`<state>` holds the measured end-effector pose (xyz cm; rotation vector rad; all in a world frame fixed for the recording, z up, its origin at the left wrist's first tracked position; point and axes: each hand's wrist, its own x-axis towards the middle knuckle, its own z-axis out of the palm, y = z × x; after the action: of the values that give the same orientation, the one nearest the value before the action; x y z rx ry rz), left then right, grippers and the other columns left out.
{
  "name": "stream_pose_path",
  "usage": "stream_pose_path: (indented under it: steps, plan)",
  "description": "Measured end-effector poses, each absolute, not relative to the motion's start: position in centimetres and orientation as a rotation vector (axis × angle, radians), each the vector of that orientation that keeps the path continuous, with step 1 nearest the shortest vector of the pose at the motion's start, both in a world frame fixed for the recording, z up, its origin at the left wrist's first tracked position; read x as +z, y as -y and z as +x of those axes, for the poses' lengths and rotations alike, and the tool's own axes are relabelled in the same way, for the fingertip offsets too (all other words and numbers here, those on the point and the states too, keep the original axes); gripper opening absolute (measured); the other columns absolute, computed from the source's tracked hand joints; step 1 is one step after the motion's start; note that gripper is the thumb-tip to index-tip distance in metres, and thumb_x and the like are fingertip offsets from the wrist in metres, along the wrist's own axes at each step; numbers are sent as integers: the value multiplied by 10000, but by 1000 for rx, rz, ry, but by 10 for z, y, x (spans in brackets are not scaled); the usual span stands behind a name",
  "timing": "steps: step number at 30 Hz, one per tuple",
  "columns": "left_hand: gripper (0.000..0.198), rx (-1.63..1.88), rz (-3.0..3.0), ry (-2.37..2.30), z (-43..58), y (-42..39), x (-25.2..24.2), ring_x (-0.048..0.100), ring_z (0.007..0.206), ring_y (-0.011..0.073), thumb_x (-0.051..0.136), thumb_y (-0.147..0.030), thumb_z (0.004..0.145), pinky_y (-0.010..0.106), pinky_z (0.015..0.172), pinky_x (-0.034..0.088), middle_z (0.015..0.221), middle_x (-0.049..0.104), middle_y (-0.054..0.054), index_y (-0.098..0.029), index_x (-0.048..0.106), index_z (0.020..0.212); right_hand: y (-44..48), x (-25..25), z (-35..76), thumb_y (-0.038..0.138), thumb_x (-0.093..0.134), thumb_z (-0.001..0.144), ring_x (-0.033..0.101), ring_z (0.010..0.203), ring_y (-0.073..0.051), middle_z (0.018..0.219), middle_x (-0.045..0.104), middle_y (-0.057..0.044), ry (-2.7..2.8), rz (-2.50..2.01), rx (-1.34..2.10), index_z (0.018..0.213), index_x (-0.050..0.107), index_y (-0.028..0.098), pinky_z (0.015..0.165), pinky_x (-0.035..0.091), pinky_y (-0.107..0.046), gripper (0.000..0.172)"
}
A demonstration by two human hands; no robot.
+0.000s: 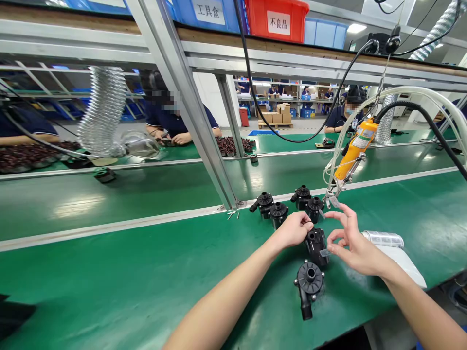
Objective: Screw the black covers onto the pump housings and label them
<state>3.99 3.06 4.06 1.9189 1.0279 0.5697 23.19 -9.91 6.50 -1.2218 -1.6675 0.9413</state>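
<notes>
My left hand (296,228) is closed, thumb and fingertips pressed together at the top edge of a black pump lying on its side (316,247). What the pinch holds is too small to make out. Right of that pump, my right hand (349,239) has a small clear label (324,253) between thumb and finger; more clear pieces (333,201) show at its raised fingertips. Closer to me stands another black pump (309,281), its spout toward me. Behind my hands are several more black pumps (278,212).
An orange electric screwdriver (356,148) hangs behind my right hand, with hoses. A label roll (384,238) lies on white backing paper (403,262) at the right. Loose screws (232,214) lie near the metal post (182,97). Co-workers (175,116) sit across the line.
</notes>
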Motion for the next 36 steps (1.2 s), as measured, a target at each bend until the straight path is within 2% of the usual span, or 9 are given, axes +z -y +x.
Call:
stream_pose_path:
  steps: [7,22,25,28,31,34,36]
  plan:
    - [126,553,1909,-1023,40,-32,40,577,658,163,603,-261,861,257,614,419,723,658,7,-154,669,858,90,44,221,266,673,882,666,818,-101,1521,333,-138,1447,-1285,1065,1517,90,426,619,567,-252,876]
    - [103,548,1895,-1003,39,-33,41,578,660,159,600,-244,866,252,614,424,725,658,6,-158,656,855,92,35,219,295,681,855,689,825,-138,1528,339,-156,1497,-1385,846,1532,91,395,568,562,-261,904]
    - [99,534,1898,-982,40,-31,45,573,634,152,590,-236,873,246,596,417,709,650,-3,-158,651,876,92,28,222,352,750,820,681,993,-218,1546,330,-167,1530,-1443,644,1549,123,367,646,606,-323,962]
    - [93,544,1912,-976,43,-22,51,601,670,165,587,-227,871,257,622,445,743,670,10,-161,650,883,89,22,220,393,838,742,605,1204,-291,1552,297,-171,1503,-1457,606,1543,80,351,734,644,-372,1103]
    - [77,598,1965,-950,43,-7,62,648,793,196,608,-221,859,281,710,489,858,717,42,-169,661,881,86,17,213,297,851,711,572,1278,-307,1565,272,-170,1609,-1423,668,1552,46,344,883,633,-436,1164]
    - [107,550,2020,-702,38,1,79,688,900,213,651,-246,862,286,803,528,973,762,60,-176,697,928,89,7,211,200,780,779,555,1321,-313,1597,209,-182,1766,-1334,561,1561,38,341,1048,545,-514,1087]
    - [143,534,2052,-598,35,-5,89,702,957,222,648,-254,888,292,855,543,1034,777,70,-178,725,981,96,-1,214,187,734,837,543,1340,-315,1623,139,-187,1823,-1265,483,1562,34,351,1094,503,-543,1021]
